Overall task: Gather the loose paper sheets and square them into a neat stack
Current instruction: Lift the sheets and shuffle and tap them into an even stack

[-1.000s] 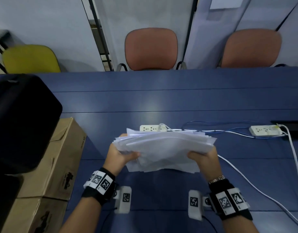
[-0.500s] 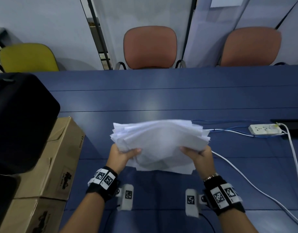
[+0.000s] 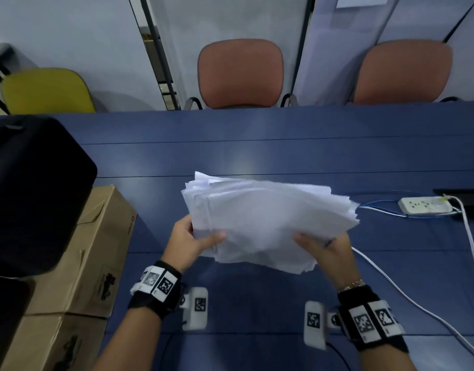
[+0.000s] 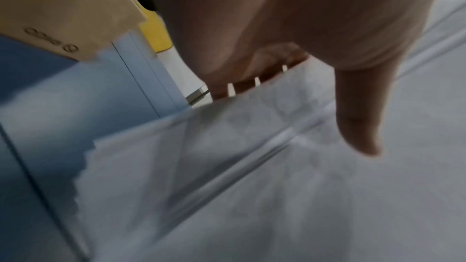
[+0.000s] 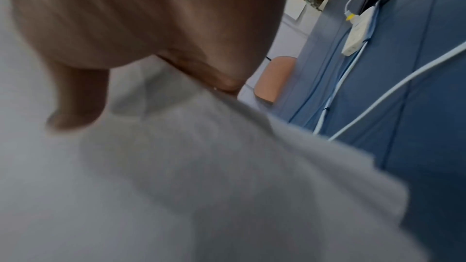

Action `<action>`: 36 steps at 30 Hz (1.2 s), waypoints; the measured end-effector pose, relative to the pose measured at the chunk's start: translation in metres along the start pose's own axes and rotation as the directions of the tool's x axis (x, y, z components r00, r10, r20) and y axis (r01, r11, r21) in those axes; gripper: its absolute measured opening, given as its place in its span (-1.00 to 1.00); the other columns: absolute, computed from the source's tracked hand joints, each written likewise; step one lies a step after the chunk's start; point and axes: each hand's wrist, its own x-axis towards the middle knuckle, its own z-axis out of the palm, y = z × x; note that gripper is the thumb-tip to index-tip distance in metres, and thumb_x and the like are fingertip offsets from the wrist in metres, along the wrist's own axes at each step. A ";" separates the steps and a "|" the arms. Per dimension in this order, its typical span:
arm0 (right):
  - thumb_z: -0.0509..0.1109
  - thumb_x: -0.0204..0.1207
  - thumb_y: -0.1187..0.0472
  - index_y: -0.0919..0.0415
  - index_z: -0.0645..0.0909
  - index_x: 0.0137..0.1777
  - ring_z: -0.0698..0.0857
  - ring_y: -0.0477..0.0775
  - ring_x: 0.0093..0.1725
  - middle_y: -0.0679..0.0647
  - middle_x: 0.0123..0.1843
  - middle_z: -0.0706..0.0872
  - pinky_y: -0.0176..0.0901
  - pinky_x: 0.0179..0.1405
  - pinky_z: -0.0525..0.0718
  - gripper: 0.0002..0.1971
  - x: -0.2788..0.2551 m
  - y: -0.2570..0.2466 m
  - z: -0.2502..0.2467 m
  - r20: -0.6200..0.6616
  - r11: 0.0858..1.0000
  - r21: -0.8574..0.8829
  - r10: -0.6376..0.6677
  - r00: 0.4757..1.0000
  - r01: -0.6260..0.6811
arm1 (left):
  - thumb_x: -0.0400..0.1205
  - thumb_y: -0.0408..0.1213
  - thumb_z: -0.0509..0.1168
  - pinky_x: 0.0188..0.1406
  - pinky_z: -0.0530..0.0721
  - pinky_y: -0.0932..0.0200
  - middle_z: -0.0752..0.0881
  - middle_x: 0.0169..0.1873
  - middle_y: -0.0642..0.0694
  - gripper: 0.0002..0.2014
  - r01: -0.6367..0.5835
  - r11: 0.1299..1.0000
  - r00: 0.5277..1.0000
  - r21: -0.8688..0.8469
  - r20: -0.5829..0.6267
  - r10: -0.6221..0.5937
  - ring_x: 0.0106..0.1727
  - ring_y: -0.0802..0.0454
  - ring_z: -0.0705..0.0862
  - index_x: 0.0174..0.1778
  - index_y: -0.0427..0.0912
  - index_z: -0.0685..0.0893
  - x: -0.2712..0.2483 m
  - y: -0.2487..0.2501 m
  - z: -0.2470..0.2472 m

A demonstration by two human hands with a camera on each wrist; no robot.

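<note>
A thick, uneven bundle of white paper sheets (image 3: 268,220) is held above the blue table (image 3: 257,153), its edges fanned and out of line. My left hand (image 3: 195,236) grips its near-left corner, thumb on top and fingers underneath. My right hand (image 3: 321,245) grips the near-right edge the same way. In the left wrist view the thumb (image 4: 358,117) lies on the sheets (image 4: 252,186). In the right wrist view the thumb (image 5: 75,99) presses on the blurred paper (image 5: 201,186). The fingers under the bundle are hidden.
Cardboard boxes (image 3: 96,250) and a black object (image 3: 29,194) stand on the left. A white power strip (image 3: 425,205) with white and blue cables (image 3: 391,285) lies on the right. Two reddish chairs (image 3: 239,73) and a yellow chair (image 3: 46,91) stand behind the table.
The bundle has risen and tipped, its far edge now higher and turned to the right. Both hands kept their hold and moved closer together.
</note>
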 end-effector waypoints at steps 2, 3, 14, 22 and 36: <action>0.77 0.16 0.10 0.00 0.75 -0.05 0.79 -0.31 -0.13 -0.31 -0.15 0.86 -0.30 -0.11 0.69 -0.64 -0.005 0.003 0.002 0.060 0.992 -0.121 0.048 0.997 -0.040 | 0.40 -0.49 0.62 0.08 0.82 -0.05 0.91 -0.11 0.05 -0.72 0.047 0.997 0.998 0.055 0.029 -0.049 -0.03 0.11 0.87 -0.07 -0.07 0.85 -0.005 -0.002 0.001; 0.76 0.18 0.06 -0.07 0.78 -0.10 0.78 -0.33 -0.13 -0.33 -0.14 0.86 -0.30 -0.10 0.69 -0.69 -0.006 0.003 0.003 0.052 0.990 -0.141 0.030 0.998 -0.022 | 0.43 -0.54 0.58 0.04 0.83 -0.02 0.91 -0.13 0.07 -0.73 0.041 0.997 0.999 0.061 0.015 -0.042 -0.05 0.12 0.87 -0.10 -0.06 0.86 -0.008 0.001 0.003; 0.62 0.28 0.41 0.13 0.85 -0.18 0.79 -0.03 -0.15 0.03 -0.15 0.89 -0.04 -0.11 0.74 -0.81 -0.029 0.005 0.016 0.004 0.994 0.077 0.081 0.997 -0.081 | 0.51 -0.67 0.43 -0.02 0.79 0.12 0.90 -0.05 0.01 -0.47 0.001 0.990 1.000 -0.138 0.014 0.001 0.01 0.04 0.86 -0.07 0.19 0.89 -0.031 0.006 0.023; 0.72 0.25 0.18 -0.11 0.84 -0.07 0.82 -0.09 -0.04 -0.09 -0.08 0.89 -0.16 -0.01 0.78 -0.73 -0.028 -0.011 0.019 -0.001 0.996 0.071 -0.058 0.998 0.058 | 0.43 -0.42 0.56 0.06 0.77 0.11 0.88 0.07 -0.06 -0.65 -0.150 0.988 0.989 -0.034 -0.016 0.149 0.12 -0.01 0.84 0.15 -0.23 0.79 -0.031 0.030 0.024; 0.31 0.13 0.48 0.08 0.73 -0.36 0.61 -0.20 -0.38 -0.20 -0.41 0.72 -0.33 -0.38 0.58 -0.71 -0.009 -0.016 0.014 -0.119 0.993 0.095 -0.057 0.991 0.069 | 0.31 -0.35 0.59 0.07 0.70 -0.09 0.75 0.02 -0.10 -0.51 -0.190 0.977 0.981 -0.096 0.027 0.193 0.04 -0.11 0.73 0.14 -0.13 0.64 -0.018 0.029 0.011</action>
